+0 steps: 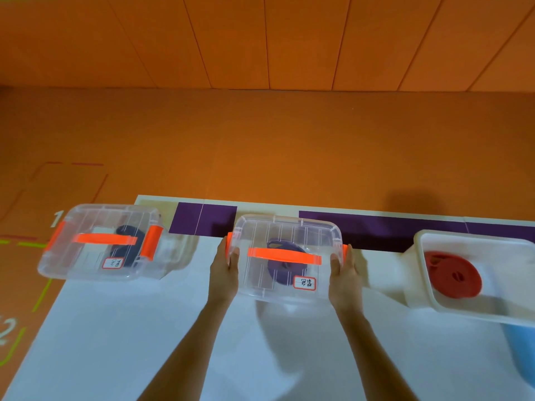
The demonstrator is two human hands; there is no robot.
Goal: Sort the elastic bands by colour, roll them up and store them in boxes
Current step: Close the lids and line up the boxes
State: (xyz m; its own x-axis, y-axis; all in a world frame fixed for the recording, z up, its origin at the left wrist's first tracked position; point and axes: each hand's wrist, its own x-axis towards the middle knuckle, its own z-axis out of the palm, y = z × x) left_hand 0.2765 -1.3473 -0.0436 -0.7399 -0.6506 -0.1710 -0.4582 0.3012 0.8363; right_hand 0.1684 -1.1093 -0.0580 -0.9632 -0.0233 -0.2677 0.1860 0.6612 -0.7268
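Orange padded flooring fills the room ahead of us, and on it lies a white table with a purple strip along its far edge. Three clear plastic boxes stand in a row across it. The left box is lidded, with a dark band inside. The middle box sits straight ahead of us, its long axis and its orange handle running left to right. The right box stands open with a rolled red band inside, and we see no lid for it. We hold the middle box squarely between our hands. Our left hand clasps its left end and our right hand its right end, each with its thumb hooked over the lid rim beside an orange latch. The rolled purple band shows through the lid. We cannot tell whether the latches are snapped down. We judge this box nearly finished. The open one lies to the right, nearer our right hand.
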